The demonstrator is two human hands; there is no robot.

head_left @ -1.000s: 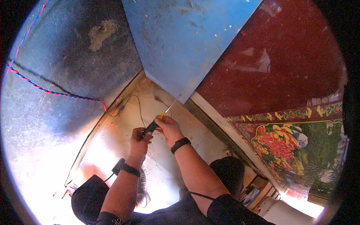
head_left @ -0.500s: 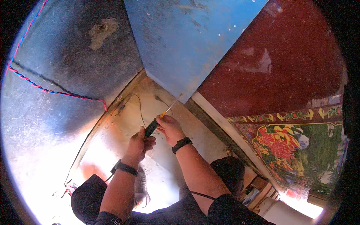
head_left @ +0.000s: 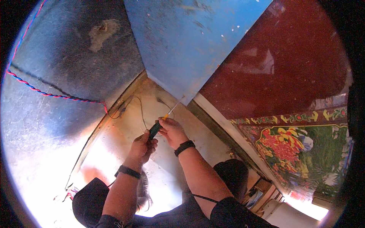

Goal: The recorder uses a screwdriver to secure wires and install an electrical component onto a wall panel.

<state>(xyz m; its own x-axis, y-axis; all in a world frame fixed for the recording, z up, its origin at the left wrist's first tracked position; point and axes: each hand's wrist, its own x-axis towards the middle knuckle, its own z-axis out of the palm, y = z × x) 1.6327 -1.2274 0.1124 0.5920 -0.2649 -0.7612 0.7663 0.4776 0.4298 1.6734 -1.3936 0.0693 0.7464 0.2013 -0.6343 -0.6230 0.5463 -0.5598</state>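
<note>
Both hands are on one screwdriver. Its dark green handle [head_left: 154, 130] slopes up to the right, with a yellow collar and a thin metal shaft [head_left: 173, 109]. My left hand [head_left: 143, 147] grips the lower end of the handle between thumb and fingers. Higher up, my right hand [head_left: 172, 132] pinches the tool around the yellow collar. The tip reaches the bottom corner of a worn blue panel [head_left: 190, 45]; what it touches there is too small to make out. Each wrist wears a black band.
Thin dark wires [head_left: 141, 110] loop across the tan surface [head_left: 194, 129] beyond my hands. A twisted red and blue cable [head_left: 49, 93] crosses the dark scuffed panel [head_left: 80, 49] at left. A dark red panel [head_left: 273, 68] with a flower picture [head_left: 285, 146] stands at right.
The fingers of my left hand have shifted and curled a little on the handle, which tilts slightly more upright. My right hand stays almost where it was.
</note>
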